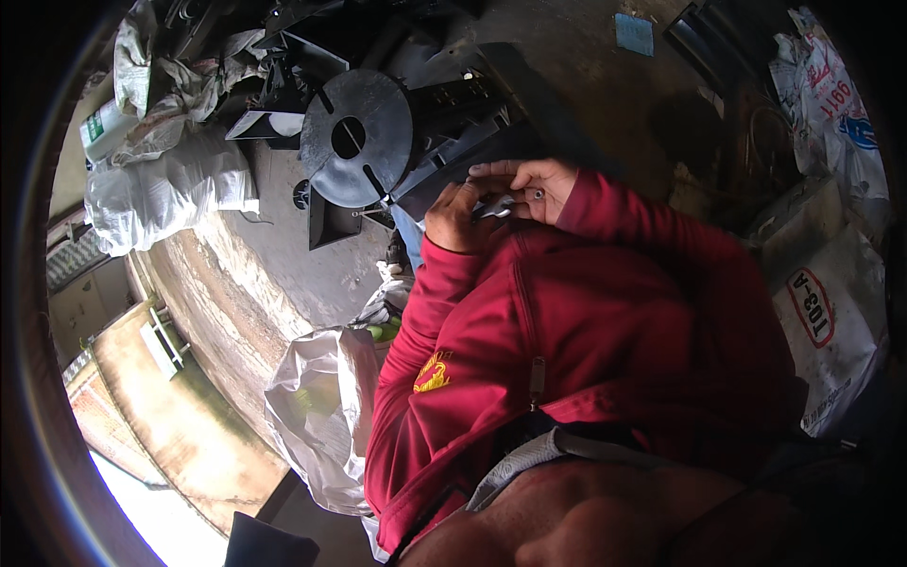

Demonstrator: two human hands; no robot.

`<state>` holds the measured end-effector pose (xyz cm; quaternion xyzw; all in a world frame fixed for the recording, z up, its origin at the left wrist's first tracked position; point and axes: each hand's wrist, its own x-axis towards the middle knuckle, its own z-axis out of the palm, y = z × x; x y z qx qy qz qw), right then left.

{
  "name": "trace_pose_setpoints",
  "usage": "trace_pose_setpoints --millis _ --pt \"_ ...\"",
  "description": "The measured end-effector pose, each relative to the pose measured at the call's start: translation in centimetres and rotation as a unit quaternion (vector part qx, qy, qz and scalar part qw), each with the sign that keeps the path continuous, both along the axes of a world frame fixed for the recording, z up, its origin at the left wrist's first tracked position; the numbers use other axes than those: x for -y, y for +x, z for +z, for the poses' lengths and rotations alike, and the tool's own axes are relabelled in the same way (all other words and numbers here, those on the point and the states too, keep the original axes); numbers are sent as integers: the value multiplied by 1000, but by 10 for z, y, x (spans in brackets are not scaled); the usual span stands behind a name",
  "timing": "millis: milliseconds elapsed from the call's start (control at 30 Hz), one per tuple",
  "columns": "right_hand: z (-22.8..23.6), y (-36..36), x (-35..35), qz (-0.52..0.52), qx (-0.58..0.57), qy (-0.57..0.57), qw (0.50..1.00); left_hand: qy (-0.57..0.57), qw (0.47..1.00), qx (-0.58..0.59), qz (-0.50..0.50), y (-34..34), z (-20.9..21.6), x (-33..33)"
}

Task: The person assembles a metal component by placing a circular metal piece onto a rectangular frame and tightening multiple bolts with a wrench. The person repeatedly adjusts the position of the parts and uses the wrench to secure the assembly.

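My left hand [453, 219] is closed, its fingers bent around a small shiny silvery piece [495, 207] whose kind I cannot make out. From the right, my right hand [535, 181] meets it, fingers bent and tips against the left hand's fingers; what they pinch is hidden. A ring-like glint shows on one right finger. Just beyond both hands lies a black metal frame [463, 142] with ribs and holes. To its left, a round dark metal disc [382, 106] has a centre hole and long slots. Both hands are close to my red jacket [605, 312].
A black metal box-shaped part [333, 223] sits on the concrete floor below the disc. White plastic sacks [170, 194] are piled at the far left, with an open white bag [316, 416] near my left arm. Printed sacks [827, 312] stand at the right. A blue sheet [634, 34] lies far off.
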<state>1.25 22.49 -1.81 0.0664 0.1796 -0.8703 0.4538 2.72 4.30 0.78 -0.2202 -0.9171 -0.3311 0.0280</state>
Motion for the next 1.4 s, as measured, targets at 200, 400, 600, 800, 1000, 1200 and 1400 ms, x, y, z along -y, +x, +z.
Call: trace_pose_setpoints --millis 200,400,600,800,1000,1200,1400 --pt "-1 1 -10 -3 25 123 992 85 995 -9 59 -10 -5 -7" --pt "-7 4 -19 11 -3 120 993 200 973 114 25 -10 -4 -15" --pt "-3 2 -18 -26 -16 84 996 395 883 255 10 -9 -6 -22" --pt "-27 2 -10 -84 11 182 980 349 916 193 55 -10 0 -15" --pt "-27 -22 -11 -122 90 267 952 292 909 298 12 19 -23 15" --pt "-32 -26 -4 -156 81 234 956 238 891 382 -52 32 -48 31" --pt "-27 -23 -8 -168 60 184 966 254 858 427 -130 22 -34 43"
